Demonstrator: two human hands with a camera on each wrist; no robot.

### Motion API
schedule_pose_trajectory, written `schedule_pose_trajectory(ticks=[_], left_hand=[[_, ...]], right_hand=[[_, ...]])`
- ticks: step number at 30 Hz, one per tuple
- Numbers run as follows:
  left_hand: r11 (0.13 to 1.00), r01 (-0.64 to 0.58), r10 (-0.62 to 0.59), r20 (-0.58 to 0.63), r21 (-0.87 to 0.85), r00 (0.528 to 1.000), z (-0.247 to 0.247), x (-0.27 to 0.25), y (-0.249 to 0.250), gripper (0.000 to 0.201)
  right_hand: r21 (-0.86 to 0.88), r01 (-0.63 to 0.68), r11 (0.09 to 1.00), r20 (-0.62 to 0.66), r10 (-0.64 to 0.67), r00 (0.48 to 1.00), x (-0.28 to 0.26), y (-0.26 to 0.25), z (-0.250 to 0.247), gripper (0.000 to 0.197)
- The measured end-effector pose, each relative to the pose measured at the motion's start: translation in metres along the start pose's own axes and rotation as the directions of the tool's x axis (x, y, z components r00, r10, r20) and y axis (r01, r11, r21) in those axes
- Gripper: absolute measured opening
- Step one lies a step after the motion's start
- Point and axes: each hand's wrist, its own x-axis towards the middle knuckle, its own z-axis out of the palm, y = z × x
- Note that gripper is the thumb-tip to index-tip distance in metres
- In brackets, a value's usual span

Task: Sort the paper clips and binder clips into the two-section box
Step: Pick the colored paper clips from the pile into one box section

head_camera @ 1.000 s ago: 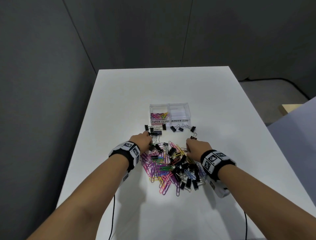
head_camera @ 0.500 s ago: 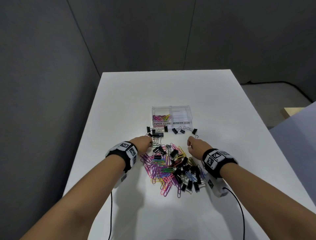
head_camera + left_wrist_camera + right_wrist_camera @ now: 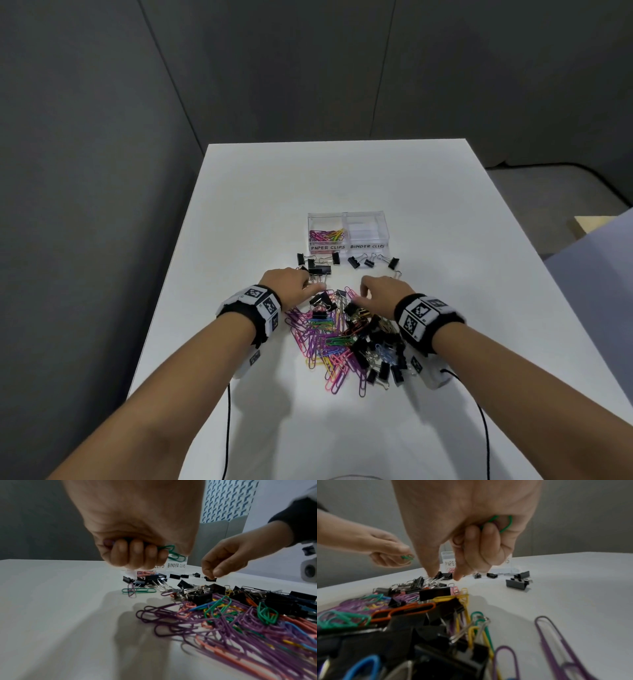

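Early going, I judge: a few paper clips [image 3: 327, 235] lie in the box [image 3: 347, 216] beyond both grips, its binder section looks bare, the mixed pile [image 3: 346, 337] sits beneath them; left hand [image 3: 137, 553] and right hand [image 3: 476, 545] each clutch green clips.

— What sort of place is this looking like?
— An office or test room: grey partition panels [image 3: 102, 137] are closing in a plain white table [image 3: 445, 212], and a patterned panel [image 3: 229, 500] is showing behind it.
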Motion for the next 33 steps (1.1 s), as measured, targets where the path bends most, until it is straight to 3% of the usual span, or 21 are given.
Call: schedule_pose_trajectory(ticks=[3,7,13,18,23,26,29,33], left_hand=[[0.999,-0.018,0.018,0.024,-0.027,1.000,0.000,0.001,0.003,0.045],[0.989,-0.063,0.073,0.064,-0.136,0.995,0.000,0.003,0.002,0.038],[0.963,-0.050,0.076,0.087,-0.265,0.993,0.000,0.011,-0.001,0.044],[0.971,-0.052,0.063,0.041,-0.233,0.997,0.003,0.017,-0.004,0.025],[0.985,-0.115,0.137,0.170,-0.133,0.976,-0.001,0.013,0.002,0.034],[0.983,-0.170,0.182,0.223,-0.072,0.958,-0.001,0.009,0.004,0.047],[0.983,-0.181,0.186,0.239,-0.042,0.953,0.001,0.009,0.005,0.051],[0.987,-0.157,0.163,0.225,-0.048,0.960,0.006,0.012,0.004,0.049]], right_hand=[[-0.120,0.051,0.991,0.057,-0.044,0.997,-0.001,-0.006,0.001,0.049],[-0.125,0.058,0.991,0.079,-0.048,0.996,0.004,-0.009,0.004,0.051],[0.079,0.032,0.996,0.092,-0.039,0.995,0.009,-0.007,-0.001,0.040],[0.199,-0.052,0.979,-0.016,0.056,0.998,0.016,0.012,-0.021,0.031],[0.112,-0.169,0.979,-0.065,0.177,0.982,0.015,0.024,-0.023,0.036],[0.033,-0.118,0.992,-0.152,0.122,0.981,0.010,0.019,-0.018,0.033],[-0.062,-0.081,0.995,-0.065,0.077,0.995,0.011,0.008,-0.012,0.035],[-0.118,-0.127,0.985,0.033,0.132,0.991,0.013,-0.006,-0.004,0.038]])
